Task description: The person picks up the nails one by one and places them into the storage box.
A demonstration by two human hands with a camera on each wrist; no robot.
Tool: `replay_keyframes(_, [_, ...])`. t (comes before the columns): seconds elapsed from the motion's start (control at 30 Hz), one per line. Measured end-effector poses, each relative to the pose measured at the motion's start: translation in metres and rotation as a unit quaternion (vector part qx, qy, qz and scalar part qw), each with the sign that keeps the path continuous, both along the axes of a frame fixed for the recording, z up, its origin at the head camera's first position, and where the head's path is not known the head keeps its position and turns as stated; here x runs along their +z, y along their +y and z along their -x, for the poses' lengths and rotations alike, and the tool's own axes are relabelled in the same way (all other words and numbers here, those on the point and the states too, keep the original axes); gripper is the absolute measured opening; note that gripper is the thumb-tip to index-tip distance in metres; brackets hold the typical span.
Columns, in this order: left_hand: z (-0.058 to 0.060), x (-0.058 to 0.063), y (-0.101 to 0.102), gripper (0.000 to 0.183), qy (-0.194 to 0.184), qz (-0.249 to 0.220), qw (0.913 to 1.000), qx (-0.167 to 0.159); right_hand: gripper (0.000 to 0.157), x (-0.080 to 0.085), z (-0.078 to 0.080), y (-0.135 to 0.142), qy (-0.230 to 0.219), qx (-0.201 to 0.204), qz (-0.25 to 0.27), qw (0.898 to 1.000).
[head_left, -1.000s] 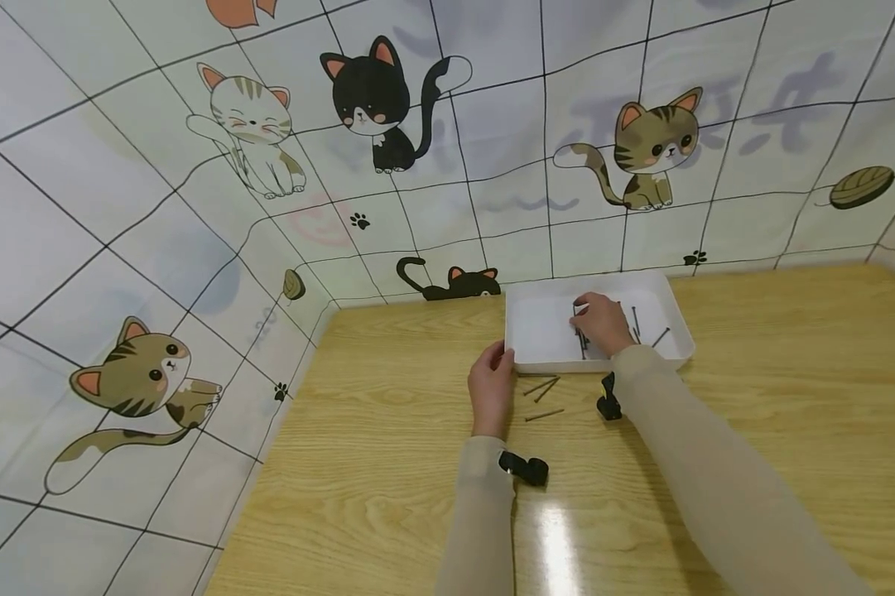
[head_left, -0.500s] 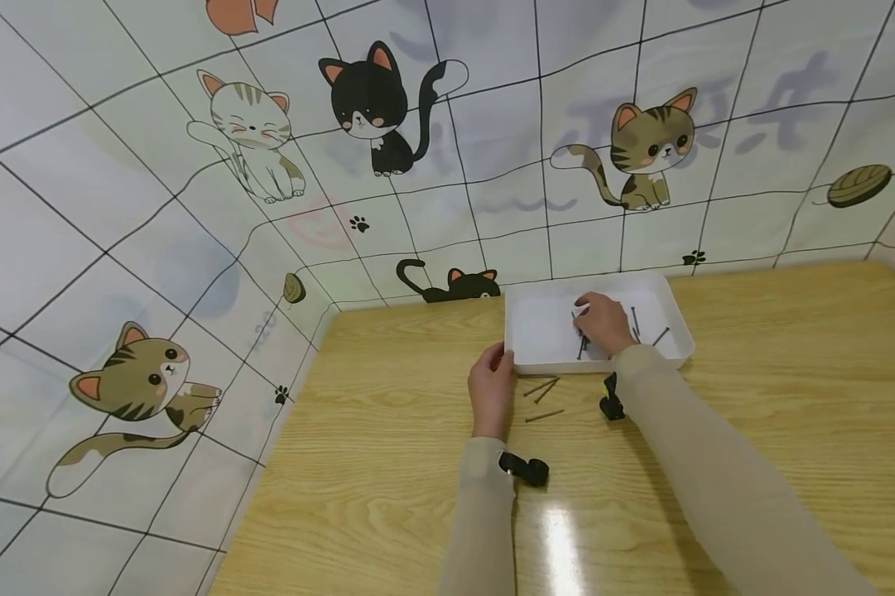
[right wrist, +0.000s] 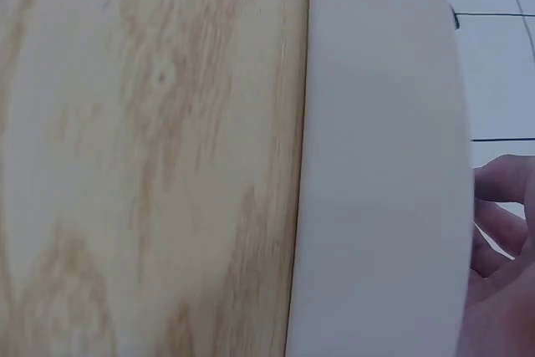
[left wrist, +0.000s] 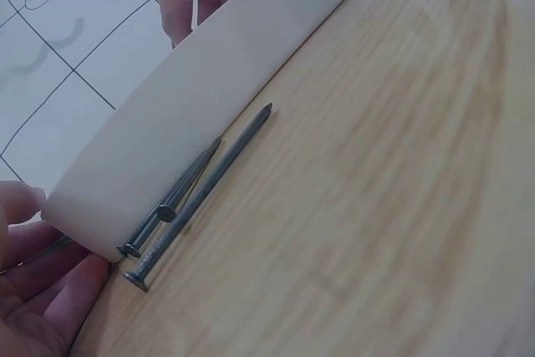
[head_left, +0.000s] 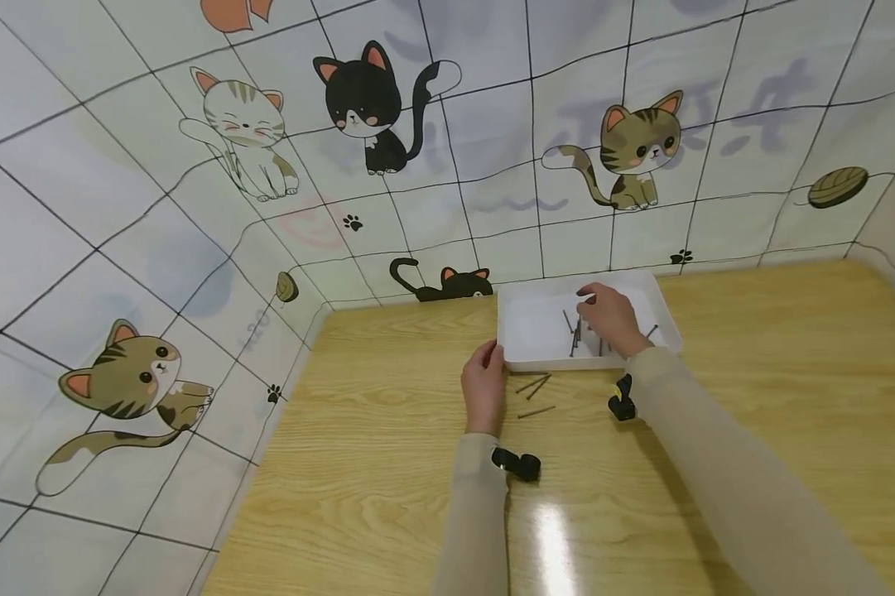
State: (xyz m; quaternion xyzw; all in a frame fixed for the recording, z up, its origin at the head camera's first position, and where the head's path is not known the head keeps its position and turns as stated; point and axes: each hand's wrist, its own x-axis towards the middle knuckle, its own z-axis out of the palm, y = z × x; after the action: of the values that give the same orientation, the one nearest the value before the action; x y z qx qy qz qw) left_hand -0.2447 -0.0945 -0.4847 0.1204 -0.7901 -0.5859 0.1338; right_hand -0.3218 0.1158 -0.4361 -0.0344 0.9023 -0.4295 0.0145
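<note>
A shallow white tray (head_left: 544,364) stands on the wooden table against the wall. My left hand (head_left: 483,389) holds its front left corner; in the left wrist view the thumb (left wrist: 21,200) is at the rim with the fingers below. Over the tray's middle is my right hand (head_left: 614,319), its fingers loosely bent and apart from the thumb in the right wrist view. No nail shows in its grasp. Several dark nails (head_left: 575,338) lie in the tray beside and beneath that hand, some hidden by it. Three loose nails (head_left: 536,411) lie on the table before the tray.
One nail (head_left: 652,331) lies apart toward the tray's right side. Behind the tray rises a wall covering (head_left: 507,190) with cat drawings and grid lines. The wooden table (head_left: 372,463) extends to both sides and toward me.
My right hand has shifted rightward from the nails it was handling, and more of them now show left of its fingers. The left hand stays at the tray's corner. The head view shifts slightly.
</note>
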Motion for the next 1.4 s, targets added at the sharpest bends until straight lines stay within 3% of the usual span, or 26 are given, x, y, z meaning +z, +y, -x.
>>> replay_keyframes(0.33, [0.005,0.008,-0.005,0.031,0.007,-0.001,1.0,-0.004,0.034,0.017,-0.023,-0.002,0.049,0.016,0.069,0.996])
replay_keyframes(0.7, [0.004,0.007,-0.004,0.031,0.01,-0.001,0.9999,-0.014,0.034,0.023,-0.057,-0.007,0.076,0.023,0.121,0.989])
replay_keyframes(1.07, [0.003,0.003,-0.005,0.031,0.008,0.01,0.9998,-0.016,0.036,0.015,-0.089,-0.01,0.049,0.03,0.241,0.969])
replay_keyframes(1.4, [-0.001,0.0,-0.001,0.031,0.008,-0.004,0.9996,-0.026,0.032,0.003,-0.104,-0.009,0.02,0.053,0.256,0.965])
